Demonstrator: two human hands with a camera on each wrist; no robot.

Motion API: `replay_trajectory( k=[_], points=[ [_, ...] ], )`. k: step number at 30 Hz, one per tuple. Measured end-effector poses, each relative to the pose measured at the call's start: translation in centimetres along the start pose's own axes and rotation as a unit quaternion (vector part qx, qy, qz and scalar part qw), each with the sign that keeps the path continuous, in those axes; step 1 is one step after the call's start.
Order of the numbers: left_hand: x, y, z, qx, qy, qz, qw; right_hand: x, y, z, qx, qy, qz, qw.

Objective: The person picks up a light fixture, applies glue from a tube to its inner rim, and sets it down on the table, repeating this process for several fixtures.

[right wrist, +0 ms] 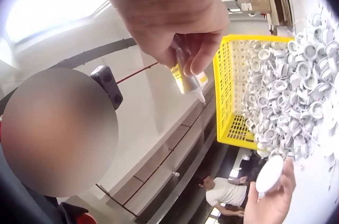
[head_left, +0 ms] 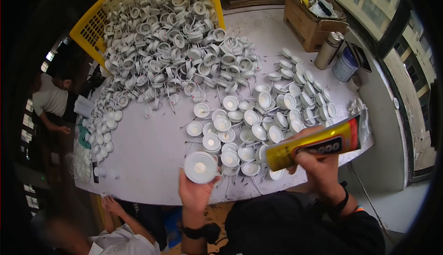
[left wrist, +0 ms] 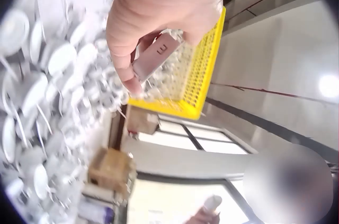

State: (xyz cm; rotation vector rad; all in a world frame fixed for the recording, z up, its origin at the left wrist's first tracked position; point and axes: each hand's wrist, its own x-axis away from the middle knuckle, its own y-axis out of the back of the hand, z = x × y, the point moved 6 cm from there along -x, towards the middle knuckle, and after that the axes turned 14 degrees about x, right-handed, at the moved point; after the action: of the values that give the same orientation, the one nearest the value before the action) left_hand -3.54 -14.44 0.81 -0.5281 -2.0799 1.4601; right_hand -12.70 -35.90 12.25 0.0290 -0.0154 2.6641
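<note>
My left hand (head_left: 196, 196) grips a round white lamp housing (head_left: 201, 168) by its rim, with the pale disc in its middle facing up. In the left wrist view, the fingers curl round the housing's side, which bears a dark printed mark. My right hand (head_left: 320, 171) holds a yellow and black glue tube (head_left: 319, 143), tilted, its red-banded tail up to the right. The right wrist view shows the tube's clear pointed nozzle (right wrist: 200, 97) below the fingers. Under and beyond both hands, many similar white lamps (head_left: 251, 116) with wires lie face up on the table.
A yellow crate (head_left: 87, 32) tips a heap of white ring-shaped parts (head_left: 170, 47) onto the table (head_left: 143, 153). At the right stand a cardboard box (head_left: 302, 29), a metal flask (head_left: 327, 52) and a blue-white can (head_left: 345, 66). Another person's hands (head_left: 113, 205) are near the front edge.
</note>
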Motion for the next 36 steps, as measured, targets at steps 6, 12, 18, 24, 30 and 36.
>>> replay_trajectory(
  k=[6,12,18,24,30,36],
  points=[
    [0.0,16.5,-9.8,-0.101,-0.097,-0.232,0.963,1.7,4.8,-2.1,-0.017,0.006,-0.158,0.987],
    [1.5,30.4,-15.8,-0.160,-0.123,-0.441,0.875,3.7,7.5,-2.9,-0.007,-0.025,-0.242,0.970],
    [2.6,30.1,-16.8,-0.216,-0.153,-0.461,0.847,5.0,10.0,-3.0,-0.012,-0.017,-0.291,0.957],
    [0.8,21.8,-12.7,-0.231,-0.230,-0.447,0.833,5.6,13.9,-3.8,-0.032,-0.018,-0.327,0.944],
    [-9.5,5.5,2.9,-0.297,-0.056,-0.171,0.938,3.4,17.5,-5.1,-0.097,-0.027,-0.311,0.945],
    [-18.7,0.4,17.5,-0.424,0.212,-0.091,0.876,1.3,20.8,-6.1,-0.124,-0.056,-0.278,0.951]
  ],
)
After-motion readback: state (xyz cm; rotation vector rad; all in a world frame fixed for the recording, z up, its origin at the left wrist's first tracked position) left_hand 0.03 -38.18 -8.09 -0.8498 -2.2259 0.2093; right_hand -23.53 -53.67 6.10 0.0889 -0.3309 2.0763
